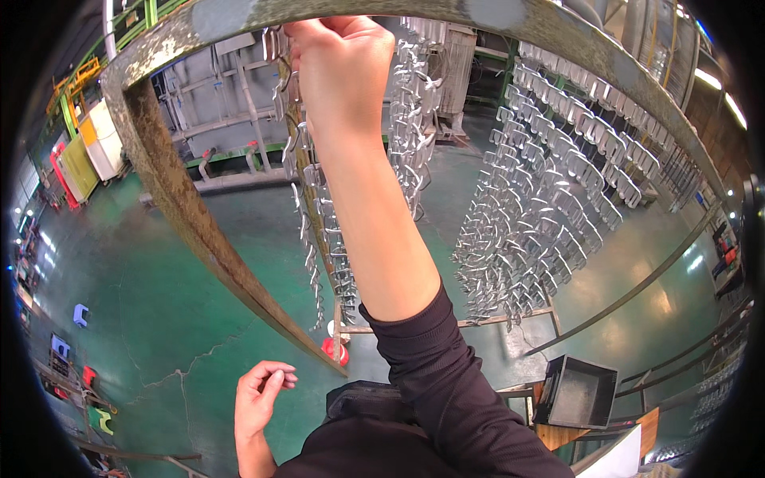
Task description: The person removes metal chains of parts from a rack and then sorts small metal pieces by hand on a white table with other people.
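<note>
My right hand (pixel 343 72) is raised to the upper bar of a worn metal frame (pixel 171 159). Its fingers are curled, their tips partly hidden at the bar, so what they hold cannot be made out. Close by hang strands of shiny bent metal pieces (pixel 307 171), one group left of my wrist and another strand (pixel 410 119) on its right. Low in front of my body, my left hand (pixel 263 394) is loosely closed, thumb against the fingers, with nothing visible in it.
Many rows of similar metal pieces (pixel 550 167) hang at the right. A black plastic bin (pixel 586 390) stands at lower right. A red container (pixel 335 349) is near the frame's foot. Small stools (pixel 81 315) stand on the green floor (pixel 183 295) at far left.
</note>
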